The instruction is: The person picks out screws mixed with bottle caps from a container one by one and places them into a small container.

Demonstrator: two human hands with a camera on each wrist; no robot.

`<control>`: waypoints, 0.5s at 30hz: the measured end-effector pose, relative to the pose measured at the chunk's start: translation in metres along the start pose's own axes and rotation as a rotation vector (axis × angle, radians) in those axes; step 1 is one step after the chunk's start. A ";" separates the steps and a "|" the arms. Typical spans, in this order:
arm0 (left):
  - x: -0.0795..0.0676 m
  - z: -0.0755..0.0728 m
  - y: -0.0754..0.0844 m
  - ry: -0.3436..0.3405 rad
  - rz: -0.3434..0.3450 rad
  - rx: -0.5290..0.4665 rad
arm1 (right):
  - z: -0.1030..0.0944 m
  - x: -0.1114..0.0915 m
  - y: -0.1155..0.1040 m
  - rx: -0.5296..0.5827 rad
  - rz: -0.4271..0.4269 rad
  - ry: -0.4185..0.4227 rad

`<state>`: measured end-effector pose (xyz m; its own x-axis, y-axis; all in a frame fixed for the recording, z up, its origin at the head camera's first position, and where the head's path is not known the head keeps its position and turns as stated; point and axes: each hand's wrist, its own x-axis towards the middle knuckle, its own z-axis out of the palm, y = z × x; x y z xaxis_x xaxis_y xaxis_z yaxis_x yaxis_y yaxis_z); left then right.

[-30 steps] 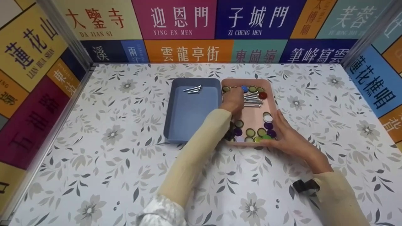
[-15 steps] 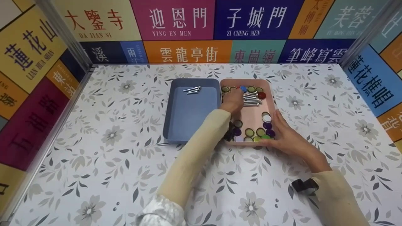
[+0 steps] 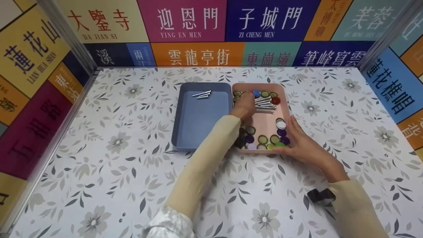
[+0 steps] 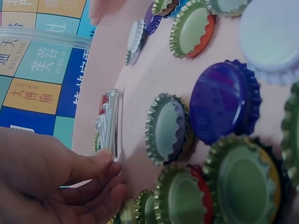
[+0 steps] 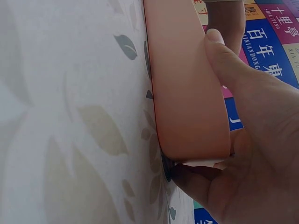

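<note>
On the left, the blue tray (image 3: 201, 127) bears some screws (image 3: 203, 95); in the pink tray (image 3: 264, 121) my left grip (image 3: 245, 105) pinches another screw (image 4: 112, 121), picking up, I judge; my right grip (image 3: 305, 145) holds that tray's near corner. Next: lift clear.

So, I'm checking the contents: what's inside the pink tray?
The pink tray holds bottle caps of several colours and a bunch of silver screws. The left hand covers part of it, so whatever lies directly beneath that hand can't be seen.

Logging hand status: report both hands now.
Left hand: closed, pinching at least one screw.
Right hand: closed, holding the pink tray by its corner.
</note>
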<state>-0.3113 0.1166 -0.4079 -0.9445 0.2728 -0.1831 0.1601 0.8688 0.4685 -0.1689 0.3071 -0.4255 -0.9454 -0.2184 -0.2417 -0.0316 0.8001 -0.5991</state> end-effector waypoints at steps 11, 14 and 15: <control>-0.002 -0.013 -0.008 0.014 0.071 -0.067 | -0.002 -0.001 -0.002 -0.004 0.009 -0.003; 0.004 -0.013 -0.011 0.023 0.064 -0.075 | -0.001 -0.001 -0.002 -0.012 0.010 -0.004; 0.003 -0.014 -0.011 0.028 0.062 -0.075 | -0.001 -0.001 -0.002 -0.013 0.007 -0.004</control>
<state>-0.3200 0.1020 -0.4013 -0.9414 0.3120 -0.1280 0.1972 0.8172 0.5415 -0.1683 0.3060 -0.4235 -0.9443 -0.2152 -0.2490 -0.0296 0.8089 -0.5872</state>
